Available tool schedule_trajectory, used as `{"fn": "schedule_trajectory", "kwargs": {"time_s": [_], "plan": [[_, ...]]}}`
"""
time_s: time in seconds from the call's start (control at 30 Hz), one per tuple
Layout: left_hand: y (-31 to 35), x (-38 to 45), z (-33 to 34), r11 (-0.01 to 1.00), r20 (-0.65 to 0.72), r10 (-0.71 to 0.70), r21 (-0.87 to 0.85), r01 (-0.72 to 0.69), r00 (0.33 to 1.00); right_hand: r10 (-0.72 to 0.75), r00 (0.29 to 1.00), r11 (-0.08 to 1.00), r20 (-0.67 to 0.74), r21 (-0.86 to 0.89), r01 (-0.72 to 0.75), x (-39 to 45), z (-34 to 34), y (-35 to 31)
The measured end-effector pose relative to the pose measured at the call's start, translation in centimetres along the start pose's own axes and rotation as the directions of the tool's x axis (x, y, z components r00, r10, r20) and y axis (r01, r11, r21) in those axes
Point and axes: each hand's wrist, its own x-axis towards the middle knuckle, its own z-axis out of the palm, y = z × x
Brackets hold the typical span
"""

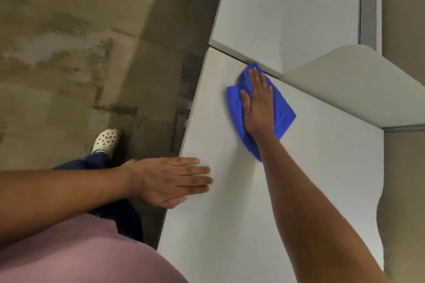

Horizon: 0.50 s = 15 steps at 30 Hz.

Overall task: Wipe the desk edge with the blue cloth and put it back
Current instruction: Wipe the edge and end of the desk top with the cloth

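Note:
A bright blue cloth (282, 110) lies flat on the pale grey desk (287, 190), near the seam with the neighbouring desk. My right hand (258, 105) presses down on the cloth with flat palm and extended fingers, covering its middle. My left hand (174, 180) rests flat on the desk's left edge, fingers together and pointing right, holding nothing. The cloth's lower corner sticks out beside my right wrist.
A second grey desk (287, 7) adjoins at the top, with a rounded grey partition panel (358, 80) at the right. Worn concrete floor (69, 64) lies to the left. My foot in a white perforated clog (107, 140) stands close to the desk edge.

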Motion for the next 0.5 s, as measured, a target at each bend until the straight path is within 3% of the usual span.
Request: {"fn": "schedule_trajectory", "kwargs": {"time_s": [0.07, 0.1, 0.13, 0.17, 0.2, 0.23, 0.27, 0.33, 0.43, 0.5], "plan": [[0.9, -0.5, 0.3, 0.964, -0.047, -0.228, -0.155, 0.218, 0.973, 0.077, 0.997, 0.997, -0.016, -0.002, -0.077, -2.3, 0.3, 0.5], [1.4, -0.7, 0.5, 0.877, -0.048, -0.419, -0.279, 0.390, 0.907, 0.096, 0.995, 0.995, -0.015, -0.008, -0.096, -3.6, 0.6, 0.5], [1.8, -0.8, 0.5, 0.704, -0.008, -0.633, -0.423, 0.571, 0.774, 0.099, 0.995, 0.995, -0.009, -0.023, -0.099, -4.9, 1.0, 0.2], [2.0, -0.7, 0.3, 0.446, 0.092, -0.806, -0.554, 0.703, 0.585, 0.089, 0.996, 0.995, 0.002, -0.045, -0.089, -6.2, 1.4, -0.2], [2.0, -0.2, 0.1, 0.169, 0.232, -0.889, -0.635, 0.754, 0.395, 0.067, 0.998, 0.996, 0.019, -0.066, -0.066, -7.3, 1.8, -0.8], [2.0, 0.4, 0.1, -0.046, 0.364, -0.892, -0.665, 0.746, 0.269, 0.035, 0.998, 0.996, 0.044, -0.082, -0.032, -8.3, 2.2, -1.5], [2.1, 1.1, 0.3, -0.164, 0.448, -0.866, -0.675, 0.720, 0.222, -0.004, 0.998, 0.995, 0.070, -0.094, 0.010, -9.0, 2.6, -2.1], [3.1, 3.0, 0.7, -0.261, 0.518, -0.829, -0.692, 0.673, 0.210, -0.084, 0.989, 0.988, 0.119, -0.123, 0.098, -9.4, 3.0, -3.0], [4.6, 4.9, 1.4, -0.385, 0.511, -0.858, -0.712, 0.588, 0.056, -0.202, 0.962, 0.962, 0.182, -0.150, 0.230, -7.6, 2.7, -3.5], [4.7, 5.1, 1.6, -0.405, 0.501, -0.865, -0.724, 0.559, 0.022, -0.279, 0.937, 0.936, 0.209, -0.159, 0.314, -5.6, 2.5, -3.8]]}}
